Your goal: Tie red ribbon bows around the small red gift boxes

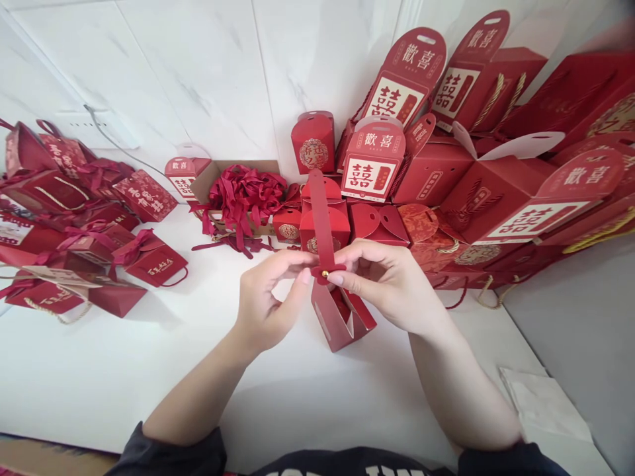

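Observation:
A small red gift box (337, 330) stands on the table with its top flaps partly raised. Over it, a long flat red strap (325, 225) points up and away, with a small gold stud (325, 273) at its near end. My left hand (270, 297) pinches the left edge of the strap's end between thumb and fingers. On the other side, my right hand (389, 284) grips the same end by the stud, thumb below and fingers above. The hands partly cover how strap and box top meet.
Behind my hands, a cardboard tray (203, 178) holds a heap of dark red ribbons (248, 195). Finished-looking red boxes (153, 258) cluster at left. Larger red boxes (374, 158) are stacked at right against the wall. White paper (546, 403) lies at lower right.

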Demonstrator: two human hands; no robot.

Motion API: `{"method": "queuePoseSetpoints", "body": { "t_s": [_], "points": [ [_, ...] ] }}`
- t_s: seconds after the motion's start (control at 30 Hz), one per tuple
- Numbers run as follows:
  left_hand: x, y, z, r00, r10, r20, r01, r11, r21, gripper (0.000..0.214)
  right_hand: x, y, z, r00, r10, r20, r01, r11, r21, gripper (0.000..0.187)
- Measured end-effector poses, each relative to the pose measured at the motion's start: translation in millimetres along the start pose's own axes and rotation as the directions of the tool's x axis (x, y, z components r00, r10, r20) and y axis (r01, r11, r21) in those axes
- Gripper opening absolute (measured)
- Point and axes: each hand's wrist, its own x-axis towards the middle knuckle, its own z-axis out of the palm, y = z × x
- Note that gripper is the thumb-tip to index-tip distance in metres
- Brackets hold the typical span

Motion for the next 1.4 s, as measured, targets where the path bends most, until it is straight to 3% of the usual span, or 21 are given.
{"method": "queuePoseSetpoints", "body": {
  "t_s": [0.07, 0.2, 0.33, 0.43, 0.5, 0.57, 0.67, 0.73, 0.8, 0.87, 0.97, 1.23, 1.4],
  "points": [
    [1.7, 1.0, -1.7, 0.99, -0.1, 0.1, 0.118, 0.973, -0.198, 0.012, -0.7, 0.7, -0.8, 1.0, -0.024, -0.003, 0.024, 0.999, -0.037, 0.012],
    [4.7, 0.2, -3.8, 0.988, -0.102, 0.116, 0.136, 0.93, -0.34, 0.011, -1.3, -0.7, -1.1, 0.999, -0.047, -0.01, 0.046, 0.994, -0.099, 0.009],
    [2.7, 0.0, -0.1, 0.995, -0.1, 0.016, 0.101, 0.979, -0.18, 0.014, -0.7, -1.2, 2.3, 0.999, -0.045, -0.012, 0.044, 0.994, -0.103, 0.007],
    [2.1, -0.2, 0.3, 0.999, 0.023, -0.041, -0.023, 1.0, -0.007, 0.016, -0.2, -0.4, 3.9, 0.999, -0.05, -0.007, 0.05, 0.995, -0.091, 0.01],
    [4.1, 0.6, -2.9, 0.998, 0.053, 0.016, -0.054, 0.998, 0.02, 0.014, -0.1, -0.3, 0.9, 0.999, -0.046, 0.011, 0.047, 0.995, -0.091, 0.01],
    [6.5, 2.8, -7.7, 0.992, -0.04, 0.122, 0.035, 0.999, 0.039, 0.008, 0.1, -0.2, -6.4, 0.999, -0.044, 0.006, 0.045, 0.991, -0.129, 0.011],
    [5.3, 8.9, -10.8, 0.901, -0.304, 0.309, 0.21, 0.93, 0.303, 0.03, 1.2, 1.5, -22.9, 0.999, -0.037, -0.024, 0.03, 0.968, -0.25, 0.013],
    [-0.1, 13.4, -6.4, 0.81, -0.43, 0.398, 0.211, 0.848, 0.487, 0.051, 3.0, 4.3, -32.6, 1.0, -0.011, -0.019, 0.003, 0.931, -0.364, 0.012],
    [-6.7, 17.0, 2.8, 0.744, -0.489, 0.456, 0.184, 0.805, 0.564, 0.069, 5.1, 8.1, -37.5, 0.999, 0.033, -0.007, -0.033, 0.874, -0.484, 0.01],
    [-11.4, 18.8, 12.9, 0.714, -0.518, 0.471, 0.171, 0.781, 0.6, 0.078, 6.9, 11.5, -36.5, 0.996, 0.091, 0.012, -0.069, 0.83, -0.554, 0.01],
    [-12.2, 19.1, 21.3, 0.715, -0.533, 0.453, 0.168, 0.76, 0.628, 0.081, 7.6, 13.3, -28.6, 0.983, 0.167, 0.069, -0.098, 0.815, -0.571, 0.006],
    [-4.1, 20.6, 17.2, 0.733, -0.516, 0.444, 0.193, 0.783, 0.591, 0.071, 5.4, 9.3, -14.5, 0.984, 0.155, 0.085, -0.068, 0.778, -0.625, 0.004],
    [-2.4, 20.3, 11.3, 0.739, -0.511, 0.438, 0.113, 0.736, 0.668, 0.015, 5.7, 11.8, -5.6, 0.998, 0.053, 0.042, -0.003, 0.654, -0.756, 0.006]
  ]
}}
